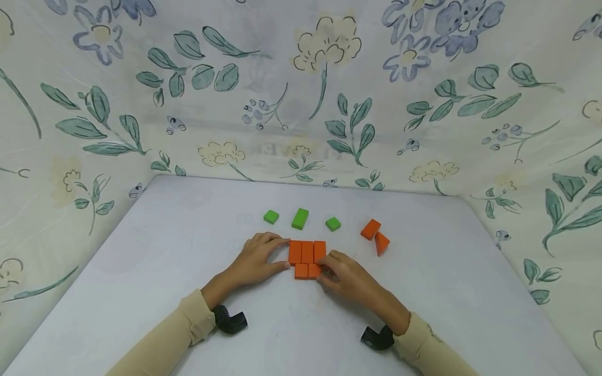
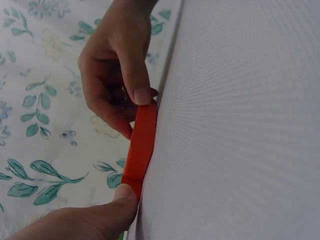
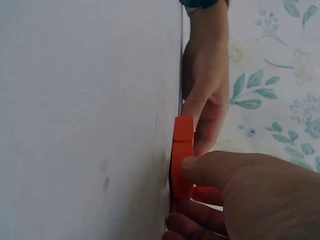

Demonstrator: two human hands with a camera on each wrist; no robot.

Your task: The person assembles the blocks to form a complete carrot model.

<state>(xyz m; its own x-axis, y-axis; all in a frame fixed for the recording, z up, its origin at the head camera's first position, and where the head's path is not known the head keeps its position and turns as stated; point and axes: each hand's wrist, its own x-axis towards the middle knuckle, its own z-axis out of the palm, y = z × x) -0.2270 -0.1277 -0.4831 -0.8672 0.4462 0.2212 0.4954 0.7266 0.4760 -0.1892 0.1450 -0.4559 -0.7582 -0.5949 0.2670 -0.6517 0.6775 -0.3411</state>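
Orange rectangular blocks (image 1: pixel 307 252), long and smooth-faced, material unclear. Head view: three abreast, long axes running away from the person; two shorter orange blocks (image 1: pixel 304 271) sit against their near ends. Right hand (image 1: pixel 350 279) is nearer that short pair, pinching its right member; left hand (image 1: pixel 254 261) loosely spread, tips at the long row's left edge. I judge the crosswise seam matters most.

Left wrist view: orange bridges both hands.

Right wrist view: I see right thumb pressing orange — left hand beyond.
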